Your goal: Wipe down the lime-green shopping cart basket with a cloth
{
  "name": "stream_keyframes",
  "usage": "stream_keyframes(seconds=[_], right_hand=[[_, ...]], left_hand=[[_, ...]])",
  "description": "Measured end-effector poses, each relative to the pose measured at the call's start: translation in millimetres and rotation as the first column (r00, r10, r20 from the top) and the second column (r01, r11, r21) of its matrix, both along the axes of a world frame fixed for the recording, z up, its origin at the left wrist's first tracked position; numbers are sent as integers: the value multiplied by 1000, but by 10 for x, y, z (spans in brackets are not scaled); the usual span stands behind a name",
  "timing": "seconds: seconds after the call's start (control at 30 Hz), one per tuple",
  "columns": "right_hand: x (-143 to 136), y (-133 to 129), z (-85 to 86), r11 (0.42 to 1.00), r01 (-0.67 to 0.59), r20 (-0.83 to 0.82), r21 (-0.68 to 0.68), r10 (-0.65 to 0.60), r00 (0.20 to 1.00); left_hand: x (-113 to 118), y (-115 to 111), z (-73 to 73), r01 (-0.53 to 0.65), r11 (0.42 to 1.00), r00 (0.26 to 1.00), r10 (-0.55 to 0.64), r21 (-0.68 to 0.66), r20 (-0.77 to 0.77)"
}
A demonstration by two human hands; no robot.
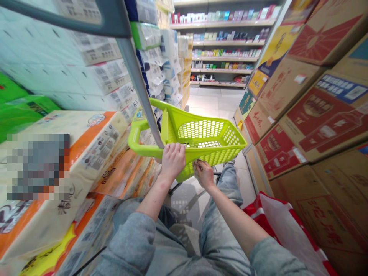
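A lime-green plastic shopping cart basket (209,152) with holed walls stands in front of me. A grey metal pole (138,76) rises from its near side to a dark grey handle (115,25) at the upper left. My left hand (174,159) is closed over the basket's near rim, right beside the foot of the pole. Lower and to the right, my right hand (204,173) is closed against the outside of the near wall. Its fingertips pinch something small and brownish that I cannot make out.
Stacked tissue packs (115,126) line the left, with a pixelated patch (38,166) on top. Printed cartons (313,119) are piled on the right. A red and white bag (287,226) lies at lower right. Stocked shelves (224,42) stand beyond the tiled aisle (214,101).
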State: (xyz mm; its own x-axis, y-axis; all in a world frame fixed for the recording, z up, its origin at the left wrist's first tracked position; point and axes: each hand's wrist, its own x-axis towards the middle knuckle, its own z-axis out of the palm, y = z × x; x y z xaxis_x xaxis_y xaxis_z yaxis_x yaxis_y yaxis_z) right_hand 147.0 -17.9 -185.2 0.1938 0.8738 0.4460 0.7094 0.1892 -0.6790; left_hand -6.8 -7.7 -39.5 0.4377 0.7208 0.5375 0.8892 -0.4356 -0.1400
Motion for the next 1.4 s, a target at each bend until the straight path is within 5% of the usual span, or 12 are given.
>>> stream_keyframes(seconds=[0.2,0.4,0.63,0.8,1.17,1.27,1.4], right_hand=[[45,-65,-32,994,-85,35,-66,88,996],[-39,-60,-88,999,37,-109,-1,-36,993],[-277,-165,-387,963,-193,-69,-189,183,981],[-191,-193,-464,986,-18,-105,-165,1,994],[-178,-72,-208,977,-129,5,-172,132,991],[-46,-198,31,987,-136,-17,-81,135,991],[232,-275,483,979,-31,-91,201,51,995]], left_hand=[[-16,20,10,-3,1000,1000,3,14,-6],[-5,0,1,-5,1000,1000,5,-1,-12],[-7,-15,16,-3,1000,1000,3,-15,-13],[-8,-17,8,2,1000,1000,-2,-15,-16],[1,14,5,0,1000,1000,0,-10,8],[-2,9,6,7,1000,1000,-7,-13,5],[8,9,-15,18,1000,1000,-18,-12,15]])
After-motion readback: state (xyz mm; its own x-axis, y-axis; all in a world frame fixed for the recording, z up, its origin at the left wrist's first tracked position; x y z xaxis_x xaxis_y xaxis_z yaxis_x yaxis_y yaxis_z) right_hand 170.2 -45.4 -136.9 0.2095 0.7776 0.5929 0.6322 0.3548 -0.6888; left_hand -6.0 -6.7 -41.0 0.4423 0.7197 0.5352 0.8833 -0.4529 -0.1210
